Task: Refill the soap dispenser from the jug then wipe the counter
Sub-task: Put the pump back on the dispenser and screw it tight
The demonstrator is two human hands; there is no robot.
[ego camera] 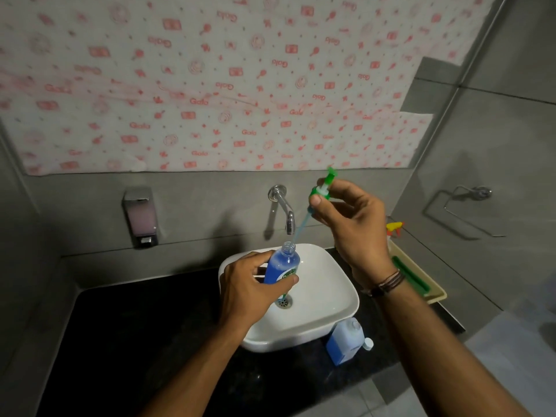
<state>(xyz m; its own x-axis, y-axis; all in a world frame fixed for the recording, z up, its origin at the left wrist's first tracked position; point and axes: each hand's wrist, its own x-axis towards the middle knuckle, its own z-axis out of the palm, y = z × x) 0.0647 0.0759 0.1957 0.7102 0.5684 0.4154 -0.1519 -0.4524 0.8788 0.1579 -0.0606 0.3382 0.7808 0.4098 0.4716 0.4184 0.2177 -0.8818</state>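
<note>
My left hand (251, 288) grips the clear soap dispenser bottle (284, 261), which holds blue liquid and stands uncapped over the white basin (328, 299). My right hand (352, 224) pinches the green pump head (323, 185) above and to the right of the bottle. The pump's thin tube slants down toward the bottle's open neck and ends just outside it. The refill jug (346, 341), translucent with blue liquid inside, stands on the black counter (144, 335) at the basin's front right corner, with its white cap (367, 344) lying beside it.
A chrome tap (282, 206) juts from the wall over the basin. A wall-mounted dispenser (140, 216) hangs at the left. A beige tray (421, 281) holding a green object sits right of the basin, behind it a yellow spray nozzle (394, 227). A towel ring (463, 209) hangs on the right wall.
</note>
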